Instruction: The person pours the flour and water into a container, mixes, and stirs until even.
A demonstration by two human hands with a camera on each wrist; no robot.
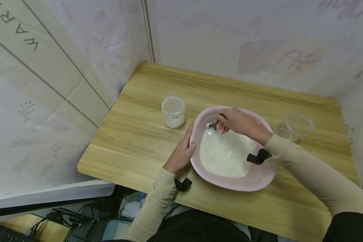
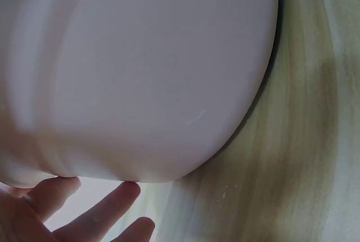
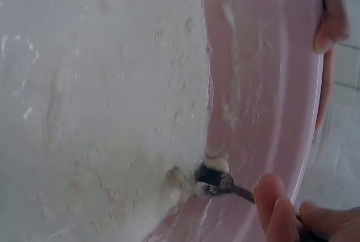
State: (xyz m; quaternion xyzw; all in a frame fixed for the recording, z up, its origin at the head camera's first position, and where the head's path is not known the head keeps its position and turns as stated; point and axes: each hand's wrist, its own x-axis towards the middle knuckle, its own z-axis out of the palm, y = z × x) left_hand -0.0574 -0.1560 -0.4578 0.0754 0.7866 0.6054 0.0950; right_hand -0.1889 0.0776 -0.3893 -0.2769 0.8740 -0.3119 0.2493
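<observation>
A pink plastic basin [image 1: 261, 179] holds a thick white, lumpy mixture [image 1: 227, 154]. My right hand [image 1: 236, 120] reaches over its far side and grips the dark handle of a metal spoon [image 1: 212, 126]. The spoon's bowl dips into the mixture's edge against the basin wall, with white paste on it in the right wrist view. At the basin's left side my left hand [image 1: 181, 153] holds the rim, thumb over the edge and fingers [image 2: 98, 216] along the outer wall.
A clear plastic jar [image 1: 173, 114] with white contents stands left of the basin. Another clear jar [image 1: 294, 127] stands to the right, close to the right forearm. The wooden table [image 1: 130, 141] meets printed wall sheets at the back. Cables and a keyboard lie below, at lower left.
</observation>
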